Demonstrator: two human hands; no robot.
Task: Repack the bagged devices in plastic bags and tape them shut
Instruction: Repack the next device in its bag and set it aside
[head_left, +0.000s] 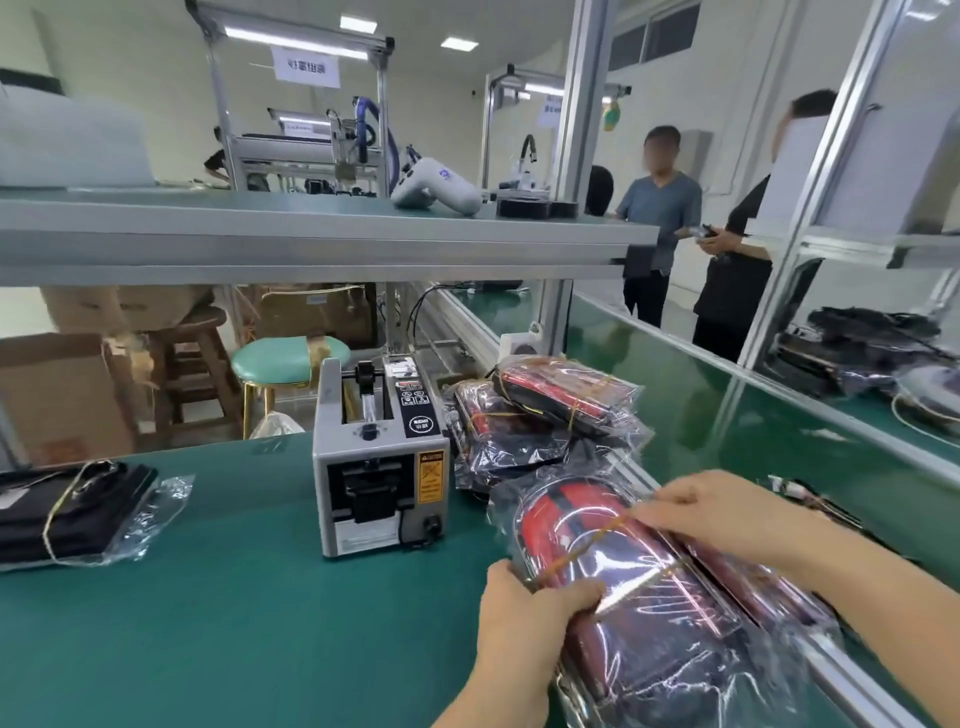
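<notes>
Your left hand (524, 603) comes in low from the near edge, forearm bare, fingers curled over to the right, thumb tucked behind, gripping. Your right hand (711, 514) reaches in from the right, forearm running back to the near right corner, fingertips (654, 512) bunched together in a pinch, knuckles up, a little farther out than the left.

Beyond the green tabletop (218, 597), a mint-green padded stool with gold legs (283, 358) stands beside a dark wooden stool (195, 358) and brown cardboard boxes (57, 389), while two people (657, 223) stand near the aluminium-framed shelf (311, 234).
</notes>
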